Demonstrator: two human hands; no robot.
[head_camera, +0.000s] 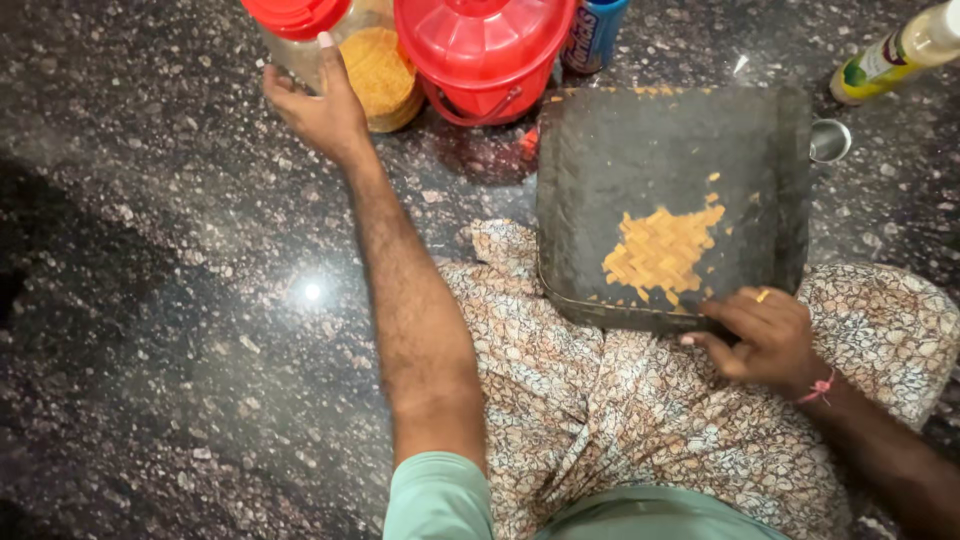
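Note:
My left hand (318, 108) reaches far forward and grips a clear plastic jar (375, 70) with a red lid, partly filled with yellow grain. My right hand (762, 338) holds the near edge of a flat dark woven tray (640, 150), fingers curled over its rim. The tray rests partly on my lap and partly on the floor. A worn patch on the tray shows bare yellow weave (662, 252). I sit on a speckled dark stone floor, a patterned cloth (640, 420) over my legs.
A red lidded bucket (482, 50) with a wire handle stands right of the jar. Behind it is a blue tube-shaped container (592, 35). A yellow-green bottle (895, 55) lies at top right, with a small steel cup (828, 140) beside the tray.

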